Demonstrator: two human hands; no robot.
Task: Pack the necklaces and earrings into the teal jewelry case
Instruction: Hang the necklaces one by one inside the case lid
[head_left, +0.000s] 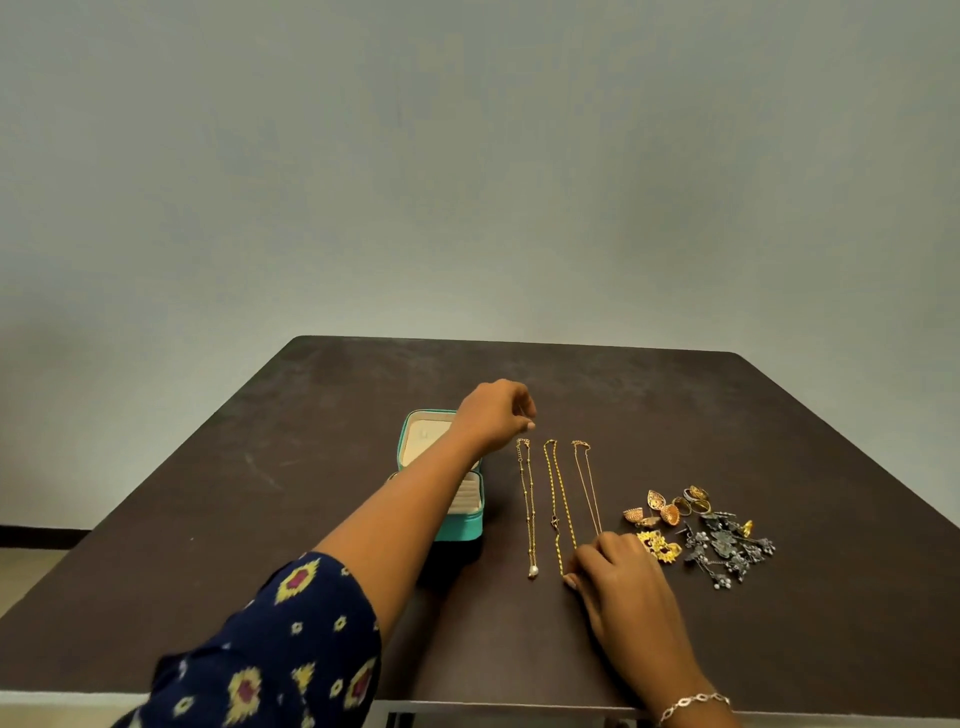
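Necklaces lie in 3 straight, parallel strands on the dark table (311, 467), just right of the open teal jewelry case (465, 519): a pearl-drop necklace (527, 504), a yellow chain (558, 499) and a fine chain (589, 488). Farther right sits the earrings pile (701, 530). The left hand (493, 415) reaches over the case, fingers pinched near the pearl strand's clasp end; whether they hold it, I cannot tell. The right hand (618, 577) rests fingertips-down on the near ends of the yellow and fine chains, seemingly pinning them. Lifting 1 strand by both ends should keep it untangled; lower it slowly into the case.
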